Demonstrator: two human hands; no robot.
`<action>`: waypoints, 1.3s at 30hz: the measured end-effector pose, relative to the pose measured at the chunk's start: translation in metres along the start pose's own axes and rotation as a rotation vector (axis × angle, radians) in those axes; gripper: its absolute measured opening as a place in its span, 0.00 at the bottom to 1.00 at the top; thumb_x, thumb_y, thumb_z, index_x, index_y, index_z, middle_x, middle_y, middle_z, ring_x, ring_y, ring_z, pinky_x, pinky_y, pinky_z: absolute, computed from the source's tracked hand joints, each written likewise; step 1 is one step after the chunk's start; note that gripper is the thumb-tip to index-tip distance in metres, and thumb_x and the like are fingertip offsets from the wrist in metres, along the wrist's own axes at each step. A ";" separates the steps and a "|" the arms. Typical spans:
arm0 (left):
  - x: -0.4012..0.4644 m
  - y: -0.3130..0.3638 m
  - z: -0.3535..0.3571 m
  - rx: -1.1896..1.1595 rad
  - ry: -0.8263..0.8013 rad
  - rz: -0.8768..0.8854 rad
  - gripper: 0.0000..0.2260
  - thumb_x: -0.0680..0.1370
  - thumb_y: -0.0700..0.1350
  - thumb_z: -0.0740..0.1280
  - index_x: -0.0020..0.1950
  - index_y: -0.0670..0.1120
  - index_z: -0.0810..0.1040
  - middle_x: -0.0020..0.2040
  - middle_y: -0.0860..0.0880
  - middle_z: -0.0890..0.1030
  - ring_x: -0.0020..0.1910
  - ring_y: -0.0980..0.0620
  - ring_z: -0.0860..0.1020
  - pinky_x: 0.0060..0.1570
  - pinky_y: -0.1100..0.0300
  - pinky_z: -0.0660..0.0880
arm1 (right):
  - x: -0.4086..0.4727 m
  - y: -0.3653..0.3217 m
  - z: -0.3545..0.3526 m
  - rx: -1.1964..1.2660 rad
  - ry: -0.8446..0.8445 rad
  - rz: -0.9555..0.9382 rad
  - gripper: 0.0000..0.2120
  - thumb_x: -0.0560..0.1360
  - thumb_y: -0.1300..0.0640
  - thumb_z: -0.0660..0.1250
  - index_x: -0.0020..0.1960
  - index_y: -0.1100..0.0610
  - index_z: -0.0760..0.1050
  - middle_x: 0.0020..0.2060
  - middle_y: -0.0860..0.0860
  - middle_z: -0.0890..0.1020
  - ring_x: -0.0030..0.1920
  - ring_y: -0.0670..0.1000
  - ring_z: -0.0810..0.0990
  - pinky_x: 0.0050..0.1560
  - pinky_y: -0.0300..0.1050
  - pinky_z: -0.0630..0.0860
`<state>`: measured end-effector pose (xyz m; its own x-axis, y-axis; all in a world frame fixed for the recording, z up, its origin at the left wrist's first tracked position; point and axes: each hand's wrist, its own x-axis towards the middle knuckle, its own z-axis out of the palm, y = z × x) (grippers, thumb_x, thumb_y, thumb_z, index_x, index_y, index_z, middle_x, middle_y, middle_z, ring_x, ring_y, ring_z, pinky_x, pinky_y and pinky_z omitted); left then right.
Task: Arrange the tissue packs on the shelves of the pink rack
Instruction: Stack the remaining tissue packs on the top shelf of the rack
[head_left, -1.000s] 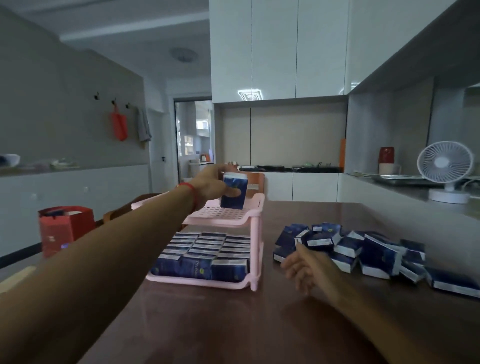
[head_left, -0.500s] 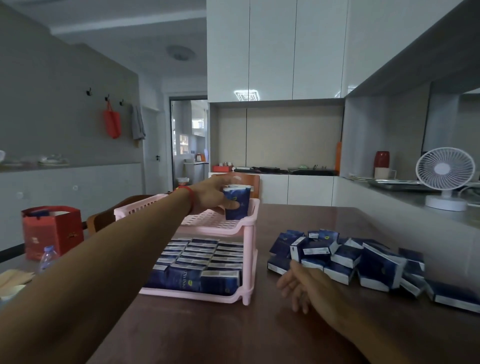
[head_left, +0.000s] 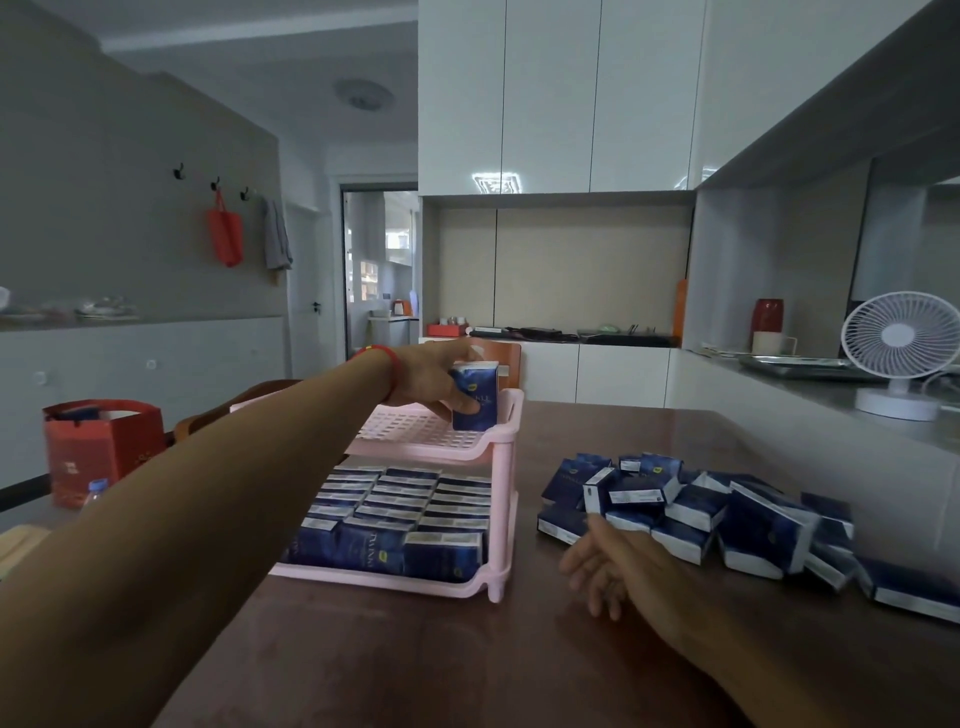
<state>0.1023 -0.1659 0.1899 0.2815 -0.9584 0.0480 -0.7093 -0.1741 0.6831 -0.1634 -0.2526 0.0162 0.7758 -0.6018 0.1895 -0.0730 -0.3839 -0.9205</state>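
A pink two-tier rack (head_left: 498, 519) stands on the brown table. Its lower shelf is filled with several blue tissue packs (head_left: 395, 525) in rows. My left hand (head_left: 431, 382) grips one blue tissue pack (head_left: 475, 397) upright at the far right corner of the upper shelf, its base on or just above the slatted surface. A loose pile of blue tissue packs (head_left: 691, 512) lies on the table to the right of the rack. My right hand (head_left: 610, 564) rests relaxed on the table just in front of that pile, holding nothing.
A red gift bag (head_left: 101, 449) and a water bottle (head_left: 96, 491) sit at the left. A white desk fan (head_left: 901, 353) stands on the grey counter at right. A chair back (head_left: 506, 364) shows behind the rack.
My left hand has lowered the held pack toward the upper shelf's far right corner. The view has shifted slightly. My right hand stays by the pile.
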 end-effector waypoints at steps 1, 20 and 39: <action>0.000 0.000 0.000 0.008 -0.001 0.001 0.29 0.72 0.32 0.74 0.69 0.46 0.67 0.62 0.40 0.77 0.60 0.39 0.79 0.60 0.42 0.78 | 0.000 0.000 0.000 0.002 -0.003 0.002 0.33 0.74 0.36 0.52 0.46 0.63 0.83 0.40 0.62 0.84 0.31 0.54 0.79 0.29 0.42 0.72; -0.040 0.016 0.011 0.094 0.368 0.121 0.36 0.75 0.37 0.73 0.78 0.50 0.59 0.72 0.42 0.71 0.66 0.43 0.72 0.63 0.50 0.74 | -0.006 -0.005 -0.006 -0.031 0.110 0.011 0.22 0.83 0.47 0.56 0.47 0.60 0.83 0.40 0.58 0.84 0.34 0.53 0.81 0.35 0.47 0.77; -0.094 0.000 0.247 0.044 0.276 0.595 0.20 0.71 0.37 0.67 0.60 0.53 0.72 0.57 0.57 0.71 0.53 0.65 0.69 0.50 0.78 0.65 | -0.014 0.027 -0.098 -0.931 1.044 0.382 0.20 0.71 0.51 0.75 0.60 0.52 0.73 0.61 0.59 0.73 0.64 0.63 0.67 0.61 0.59 0.67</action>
<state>-0.0838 -0.1320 0.0054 -0.0156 -0.8019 0.5972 -0.8192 0.3527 0.4522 -0.2375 -0.3229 0.0216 -0.1562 -0.8395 0.5205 -0.8554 -0.1484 -0.4962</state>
